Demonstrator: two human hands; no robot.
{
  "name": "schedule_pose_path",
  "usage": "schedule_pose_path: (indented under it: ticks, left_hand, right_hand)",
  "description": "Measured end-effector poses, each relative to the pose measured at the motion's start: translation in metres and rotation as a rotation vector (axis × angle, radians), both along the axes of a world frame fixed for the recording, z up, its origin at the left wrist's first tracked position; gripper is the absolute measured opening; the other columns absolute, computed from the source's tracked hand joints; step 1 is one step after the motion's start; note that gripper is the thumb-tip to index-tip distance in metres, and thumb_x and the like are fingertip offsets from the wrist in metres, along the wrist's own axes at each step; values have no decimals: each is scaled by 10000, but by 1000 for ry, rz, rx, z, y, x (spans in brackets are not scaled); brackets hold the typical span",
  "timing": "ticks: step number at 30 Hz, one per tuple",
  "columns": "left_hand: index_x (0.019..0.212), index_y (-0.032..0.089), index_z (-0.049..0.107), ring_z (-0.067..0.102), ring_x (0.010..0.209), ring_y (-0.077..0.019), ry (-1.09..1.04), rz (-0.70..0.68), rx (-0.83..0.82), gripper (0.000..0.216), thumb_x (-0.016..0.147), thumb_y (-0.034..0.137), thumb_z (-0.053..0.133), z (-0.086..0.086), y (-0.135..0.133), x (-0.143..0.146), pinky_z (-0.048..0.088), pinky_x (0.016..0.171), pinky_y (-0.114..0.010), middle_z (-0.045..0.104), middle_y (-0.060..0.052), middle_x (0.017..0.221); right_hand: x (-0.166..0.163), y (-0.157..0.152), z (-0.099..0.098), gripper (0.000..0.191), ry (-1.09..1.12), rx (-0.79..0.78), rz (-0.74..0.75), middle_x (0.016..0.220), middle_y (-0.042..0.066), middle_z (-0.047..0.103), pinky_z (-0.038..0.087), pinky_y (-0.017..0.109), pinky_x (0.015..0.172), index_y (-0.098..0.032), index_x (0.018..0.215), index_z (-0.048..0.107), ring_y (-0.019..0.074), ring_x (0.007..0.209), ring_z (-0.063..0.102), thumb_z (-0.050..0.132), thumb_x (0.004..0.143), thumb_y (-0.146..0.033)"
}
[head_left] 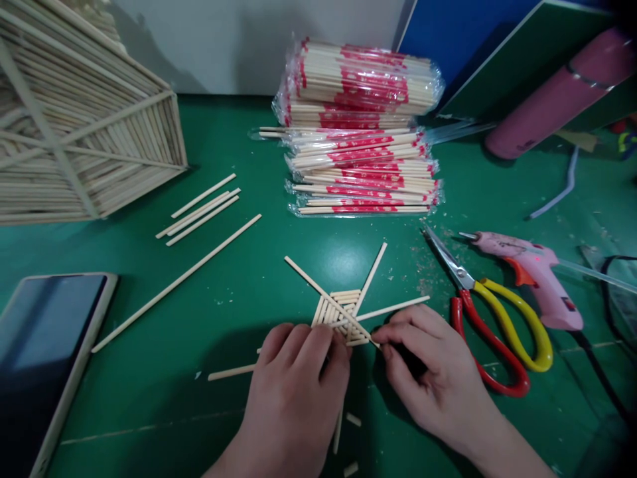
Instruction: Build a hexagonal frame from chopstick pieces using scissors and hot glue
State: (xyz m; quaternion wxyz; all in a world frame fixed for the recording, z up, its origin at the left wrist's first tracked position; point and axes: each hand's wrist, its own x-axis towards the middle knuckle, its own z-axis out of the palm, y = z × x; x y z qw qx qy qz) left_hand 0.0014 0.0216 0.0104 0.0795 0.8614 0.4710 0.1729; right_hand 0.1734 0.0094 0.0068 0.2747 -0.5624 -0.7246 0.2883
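Head view: a green tabletop [239,292] carries everything. At its far left stands a large panelled structure [99,119] of close-set wooden sticks. Plastic-wrapped chopstick packets [365,156] with red bands lie heaped at the back, and a pink flask [557,96] leans at far right. The phone [54,352] lies at the near left edge. The left hand [303,378] rests over the near left part of the stick frame [343,310], its fingers bunched together; whether they pinch a stick, I cannot tell. The right hand [432,368] has thumb and forefinger pinching a stick end at the frame's near right corner. Scissors [462,277] with red and yellow handles lie beyond that hand, a pink glue gun [540,265] just beside them. The frame lies front and centre, its long sticks radiating from a layered middle. One long loose stick [176,283], four shorter sticks [204,212] and tiny offcuts [353,419] lie apart.
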Motion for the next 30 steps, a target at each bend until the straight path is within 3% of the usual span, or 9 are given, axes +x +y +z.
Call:
schedule_pose_path:
  ticks: [7, 30]
  left_hand:
    - [725, 160, 618, 554, 610, -159, -5, -8, 51, 221, 793, 117, 412, -1, 0, 1, 417, 595, -315, 606, -19, 670]
    - [738, 160, 600, 541, 652, -170, -13, 26, -13, 201, 808, 151, 411, 1, -12, 2, 408, 603, -327, 601, -34, 728]
  right_hand:
    - [1, -1, -2, 159, 17, 0, 9, 733, 29, 499, 396, 284, 581, -160, 797, 586, 144, 692, 469, 503, 697, -68]
    - [2, -4, -2, 154, -11, 57, 38, 704, 39, 527, 375, 304, 593, -150, 779, 622, 157, 678, 484, 494, 708, -102]
